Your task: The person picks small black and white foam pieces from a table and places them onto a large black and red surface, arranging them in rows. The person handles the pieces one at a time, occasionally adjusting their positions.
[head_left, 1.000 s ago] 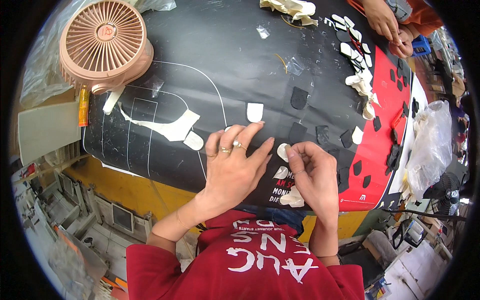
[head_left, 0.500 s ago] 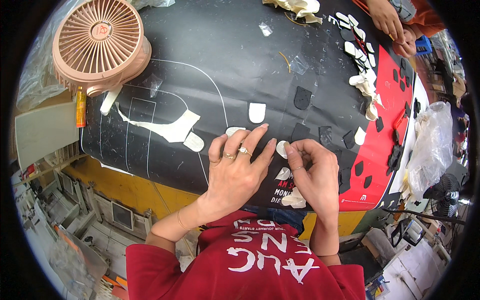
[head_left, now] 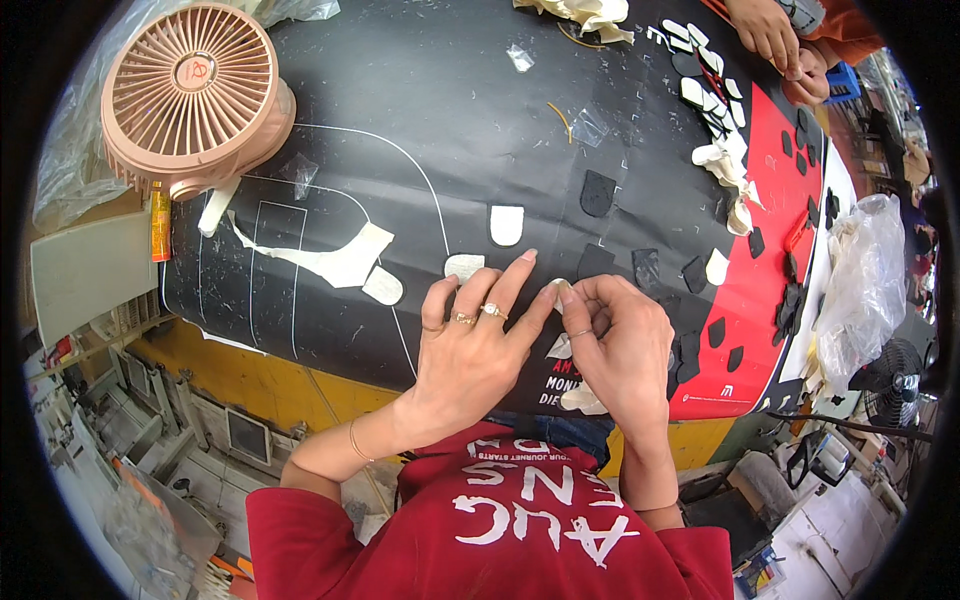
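Note:
A small white rounded patch point(head_left: 560, 297) is pinched at the fingertips of my right hand point(head_left: 632, 335), its thumb on top. From the other side, the index fingertip of my left hand point(head_left: 475, 335) meets the same patch. The left thumb is hidden, and the other left fingers stretch over the black sheet point(head_left: 370, 90). A white patch point(head_left: 464, 267) lies just beyond the left fingers. Farther out is a black patch with a white face point(head_left: 507, 226). Another loose white piece point(head_left: 583, 402) lies by my right wrist, with a second scrap point(head_left: 560, 346) partly under the hand.
A pink fan point(head_left: 190, 85) stands at the far left, above a yellow tube point(head_left: 160, 222). Torn white backing point(head_left: 345, 258) lies left of my hands. Black patches point(head_left: 598, 193) and a pile of white pieces point(head_left: 715, 105) are to the right. Another person's hands point(head_left: 775, 45) are at the far right.
The white patch, seen flat before, is now tilted and mostly covered by fingertips. My left index finger has come in to touch it. The view has shifted slightly.

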{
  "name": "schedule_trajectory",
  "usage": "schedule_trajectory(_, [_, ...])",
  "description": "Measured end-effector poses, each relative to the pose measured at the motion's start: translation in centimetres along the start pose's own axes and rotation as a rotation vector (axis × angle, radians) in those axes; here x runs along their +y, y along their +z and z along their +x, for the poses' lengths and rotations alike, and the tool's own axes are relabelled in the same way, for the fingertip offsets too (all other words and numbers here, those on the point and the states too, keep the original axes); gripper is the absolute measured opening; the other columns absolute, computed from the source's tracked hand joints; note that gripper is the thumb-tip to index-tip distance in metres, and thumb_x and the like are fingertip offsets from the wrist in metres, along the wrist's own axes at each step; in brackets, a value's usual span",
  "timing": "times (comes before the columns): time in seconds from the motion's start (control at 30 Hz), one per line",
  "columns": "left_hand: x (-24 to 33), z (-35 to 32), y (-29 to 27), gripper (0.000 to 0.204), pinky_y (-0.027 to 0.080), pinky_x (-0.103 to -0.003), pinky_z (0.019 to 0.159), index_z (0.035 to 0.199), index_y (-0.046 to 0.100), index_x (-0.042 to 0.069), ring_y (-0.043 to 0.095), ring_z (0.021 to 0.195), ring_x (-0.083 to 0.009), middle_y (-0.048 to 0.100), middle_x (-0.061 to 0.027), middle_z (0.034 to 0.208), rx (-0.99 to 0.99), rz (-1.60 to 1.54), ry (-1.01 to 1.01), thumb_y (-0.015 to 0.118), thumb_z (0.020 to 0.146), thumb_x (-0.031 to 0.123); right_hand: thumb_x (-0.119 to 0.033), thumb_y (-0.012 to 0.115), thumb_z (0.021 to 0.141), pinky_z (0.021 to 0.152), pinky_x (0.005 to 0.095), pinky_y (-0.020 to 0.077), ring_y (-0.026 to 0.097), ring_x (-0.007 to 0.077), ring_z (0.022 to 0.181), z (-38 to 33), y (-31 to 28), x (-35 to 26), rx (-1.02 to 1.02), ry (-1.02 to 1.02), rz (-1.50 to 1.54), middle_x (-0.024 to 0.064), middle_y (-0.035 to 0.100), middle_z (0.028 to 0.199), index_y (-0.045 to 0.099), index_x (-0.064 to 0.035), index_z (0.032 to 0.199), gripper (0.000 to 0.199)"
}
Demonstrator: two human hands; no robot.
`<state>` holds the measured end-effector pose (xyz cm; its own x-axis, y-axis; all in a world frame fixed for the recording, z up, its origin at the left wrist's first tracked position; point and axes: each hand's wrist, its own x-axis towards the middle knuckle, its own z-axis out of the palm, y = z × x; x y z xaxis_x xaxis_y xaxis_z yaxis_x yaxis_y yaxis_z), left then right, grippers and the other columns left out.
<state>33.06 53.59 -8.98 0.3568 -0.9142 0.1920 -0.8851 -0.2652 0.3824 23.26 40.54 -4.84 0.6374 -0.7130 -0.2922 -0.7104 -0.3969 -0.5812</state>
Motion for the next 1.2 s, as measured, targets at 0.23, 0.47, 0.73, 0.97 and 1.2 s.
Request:
schedule_trajectory(0.23, [0.2, -0.1, -0.1, 0.050, 0.028, -0.043, 0.105, 0.120, 0.071, 0.017, 0.052, 0.120, -0.0216, 0.057, -0.0053, 0.138, -0.018, 0.136, 0.057, 0.072, 0.070, 0.014, -0.026, 0.073, 0.089, 0.060, 0.0387, 0.0385, 0.058, 0.0234, 0.056, -1.0, 0.2, 0.6, 0.104, -0.027, -0.162, 0.0011, 0.058, 0.063, 0.065, -0.0093, 0.076, 0.023])
schedule_trajectory(0.47, [0.4, -0.2, -0.1, 0.046, 0.028, -0.043, 0.107, 0.122, 0.069, 0.016, 0.050, 0.128, -0.0214, 0.058, -0.0050, 0.138, -0.025, 0.206, 0.082, 0.070, 0.075, 0.017, -0.018, 0.078, 0.083, 0.061, 0.0325, 0.0382, 0.050, 0.0178, 0.057, -1.9, 0.5, 1.5, 0.251, -0.121, -0.170, -0.0007, 0.060, 0.075, 0.069, -0.0093, 0.089, 0.013])
schedule_trajectory(0.73, [0.6, -0.3, 0.0, 0.045, 0.027, -0.044, 0.108, 0.122, 0.069, 0.017, 0.050, 0.130, -0.0220, 0.057, -0.0053, 0.139, -0.035, 0.220, 0.079, 0.069, 0.077, 0.018, -0.010, 0.069, 0.081, 0.081, 0.0385, 0.0377, 0.054, 0.0204, 0.101, -4.1, 0.9, 1.8, 0.218, -0.412, -0.682, 0.0015, 0.061, 0.119, 0.071, -0.0201, 0.119, 0.040])
schedule_trajectory(0.97, [0.6, -0.3, 0.0, 0.044, 0.026, -0.045, 0.110, 0.122, 0.069, 0.016, 0.049, 0.131, -0.0220, 0.057, -0.0055, 0.139, -0.027, 0.267, 0.100, 0.070, 0.078, 0.019, -0.012, 0.066, 0.083, 0.090, 0.0421, 0.0343, 0.053, 0.0208, 0.108, -4.8, 0.0, 1.9, 0.207, -0.429, -0.685, 0.0025, 0.060, 0.123, 0.069, -0.0160, 0.120, 0.037])
schedule_trajectory(1.2, [0.6, -0.2, -0.1, 0.044, 0.024, -0.045, 0.111, 0.122, 0.069, 0.015, 0.048, 0.132, -0.0222, 0.057, -0.0062, 0.140, -0.046, 0.292, 0.130, 0.069, 0.078, 0.019, -0.009, 0.065, 0.080, 0.097, 0.0428, 0.0331, 0.052, 0.0238, 0.114, -3.5, 0.5, 2.0, 0.187, -0.453, -0.720, 0.0063, 0.056, 0.129, 0.067, -0.0106, 0.121, 0.041])
